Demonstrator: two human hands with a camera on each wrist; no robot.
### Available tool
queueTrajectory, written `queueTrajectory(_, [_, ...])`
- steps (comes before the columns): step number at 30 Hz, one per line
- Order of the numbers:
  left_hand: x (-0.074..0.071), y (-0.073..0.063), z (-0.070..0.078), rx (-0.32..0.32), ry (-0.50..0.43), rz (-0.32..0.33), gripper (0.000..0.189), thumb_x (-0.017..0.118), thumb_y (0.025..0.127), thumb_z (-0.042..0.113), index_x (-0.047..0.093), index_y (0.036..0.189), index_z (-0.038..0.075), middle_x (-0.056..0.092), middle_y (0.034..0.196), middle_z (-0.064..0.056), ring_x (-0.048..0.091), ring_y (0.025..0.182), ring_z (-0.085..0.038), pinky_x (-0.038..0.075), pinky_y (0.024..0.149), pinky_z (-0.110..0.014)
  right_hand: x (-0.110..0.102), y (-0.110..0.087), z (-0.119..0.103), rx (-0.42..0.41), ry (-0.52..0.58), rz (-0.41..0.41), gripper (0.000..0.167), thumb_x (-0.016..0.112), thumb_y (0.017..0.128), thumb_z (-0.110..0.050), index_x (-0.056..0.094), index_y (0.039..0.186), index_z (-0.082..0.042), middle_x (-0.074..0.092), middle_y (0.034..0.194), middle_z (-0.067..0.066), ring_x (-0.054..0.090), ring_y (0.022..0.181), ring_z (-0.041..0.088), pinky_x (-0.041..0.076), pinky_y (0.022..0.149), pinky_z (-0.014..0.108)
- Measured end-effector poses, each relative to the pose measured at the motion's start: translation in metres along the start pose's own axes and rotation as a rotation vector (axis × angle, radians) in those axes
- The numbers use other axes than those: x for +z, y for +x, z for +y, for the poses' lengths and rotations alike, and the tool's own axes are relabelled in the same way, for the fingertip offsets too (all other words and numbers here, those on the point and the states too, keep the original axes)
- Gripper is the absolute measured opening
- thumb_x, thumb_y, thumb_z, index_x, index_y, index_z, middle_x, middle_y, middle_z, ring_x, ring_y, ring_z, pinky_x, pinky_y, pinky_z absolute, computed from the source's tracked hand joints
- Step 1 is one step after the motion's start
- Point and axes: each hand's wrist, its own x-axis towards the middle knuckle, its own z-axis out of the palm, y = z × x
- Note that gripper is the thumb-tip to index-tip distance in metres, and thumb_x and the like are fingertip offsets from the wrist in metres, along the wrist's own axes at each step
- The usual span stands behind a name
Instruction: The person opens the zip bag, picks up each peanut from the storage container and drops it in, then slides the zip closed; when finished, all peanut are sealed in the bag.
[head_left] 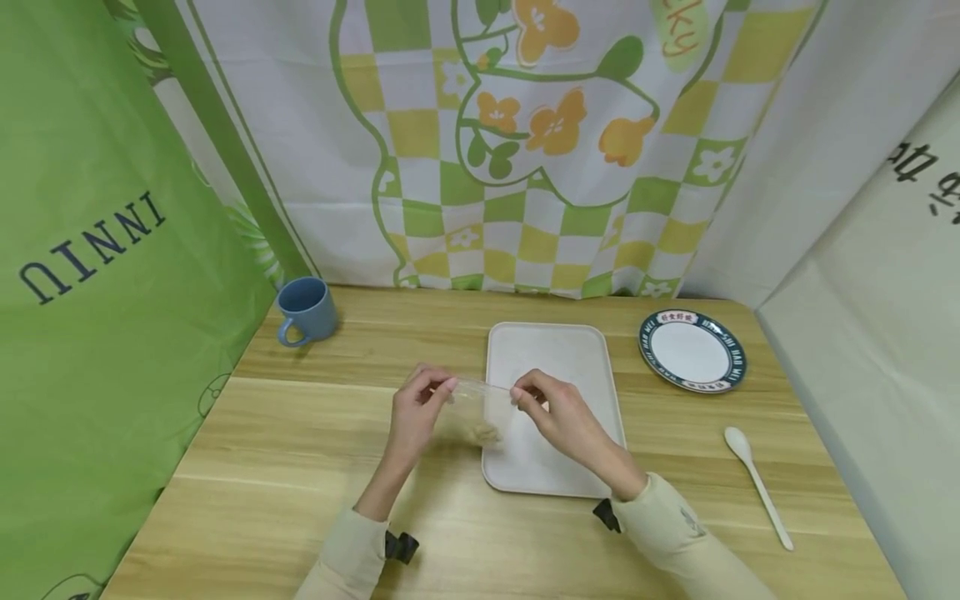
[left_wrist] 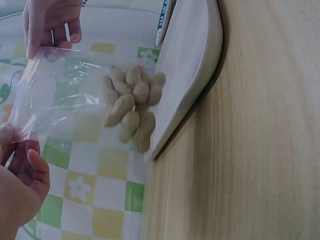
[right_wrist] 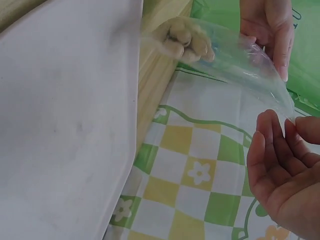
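Observation:
A clear plastic bag (left_wrist: 55, 95) hangs between both hands, stretched along its top edge. Several unshelled peanuts (left_wrist: 132, 95) lie bunched at its bottom, and the same peanuts (right_wrist: 185, 40) show in the right wrist view. My left hand (head_left: 416, 408) pinches one top corner between thumb and forefinger. The other top corner is pinched by my right hand (head_left: 558, 412), which is over a white rectangular tray (head_left: 551, 350). In the head view the bag's lower end overlaps the tray's left edge.
On the wooden table (head_left: 300, 467), a blue mug (head_left: 311, 310) stands at the back left. A plate with a patterned dark rim (head_left: 693, 350) sits right of the tray, and a white spoon (head_left: 757, 483) lies nearer the front right. Patterned cloth (head_left: 525, 233) hangs behind the table.

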Motion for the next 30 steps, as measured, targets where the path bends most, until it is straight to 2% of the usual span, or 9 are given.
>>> queueTrajectory(6, [0.000,-0.003,0.004,0.052,0.038,-0.030,0.006,0.063,0.089,-0.003,0.065,0.087,-0.008,0.061,0.090,-0.017,0.056,0.084,-0.011,0.049,0.074,-0.019,-0.004,-0.001,0.001,-0.008,0.005,0.041,0.007,0.057,0.097,-0.013,0.062,0.096,-0.009,0.067,0.084,0.003,0.060,0.074,0.009,0.052,0.065,0.026])
queueTrajectory(10, [0.001,-0.003,0.007,0.084,0.031,-0.035,0.006,0.063,0.089,-0.003,0.065,0.084,-0.007,0.061,0.088,-0.017,0.056,0.086,-0.010,0.049,0.080,-0.019,-0.007,0.000,0.002,-0.011,-0.001,0.051,0.006,0.058,0.097,-0.012,0.062,0.096,-0.008,0.067,0.085,0.002,0.061,0.076,0.010,0.053,0.067,0.028])
queueTrajectory(14, [0.004,-0.002,0.010,0.103,0.040,-0.042,0.005,0.063,0.088,-0.004,0.064,0.085,-0.008,0.060,0.086,-0.017,0.055,0.084,-0.010,0.048,0.078,-0.018,-0.008,0.004,-0.002,-0.034,-0.011,0.057,0.016,0.063,0.094,-0.016,0.062,0.107,-0.007,0.066,0.098,0.001,0.061,0.089,0.014,0.053,0.077,0.036])
queueTrajectory(18, [0.009,-0.002,0.014,0.145,0.089,-0.076,0.004,0.064,0.087,-0.004,0.064,0.086,-0.008,0.060,0.085,-0.016,0.054,0.081,-0.012,0.047,0.074,-0.018,-0.003,0.009,-0.008,-0.106,-0.048,0.024,0.029,0.070,0.089,-0.022,0.063,0.114,-0.009,0.064,0.109,0.000,0.058,0.103,0.016,0.051,0.085,0.040])
queueTrajectory(21, [0.013,-0.003,0.017,0.182,0.126,-0.121,0.001,0.064,0.086,-0.007,0.063,0.086,-0.007,0.059,0.085,-0.014,0.054,0.079,-0.014,0.048,0.073,-0.020,0.002,0.013,-0.011,-0.172,-0.094,0.016,0.025,0.073,0.086,-0.021,0.066,0.108,-0.010,0.065,0.106,-0.001,0.058,0.103,0.017,0.051,0.086,0.037])
queueTrajectory(25, [0.017,-0.003,0.019,0.202,0.147,-0.159,0.006,0.063,0.085,-0.010,0.062,0.088,-0.005,0.058,0.085,-0.012,0.054,0.079,-0.014,0.048,0.074,-0.022,0.005,0.015,-0.012,-0.211,-0.119,0.044,0.015,0.075,0.084,-0.013,0.068,0.096,-0.011,0.065,0.095,-0.003,0.059,0.094,0.014,0.052,0.081,0.033])
queueTrajectory(30, [0.017,-0.003,0.020,0.188,0.135,-0.154,0.005,0.063,0.085,-0.009,0.062,0.088,-0.006,0.058,0.085,-0.013,0.055,0.079,-0.012,0.050,0.075,-0.023,0.004,0.017,-0.011,-0.216,-0.095,0.027,0.010,0.074,0.084,-0.008,0.068,0.092,-0.011,0.065,0.090,-0.005,0.060,0.088,0.011,0.053,0.077,0.030])
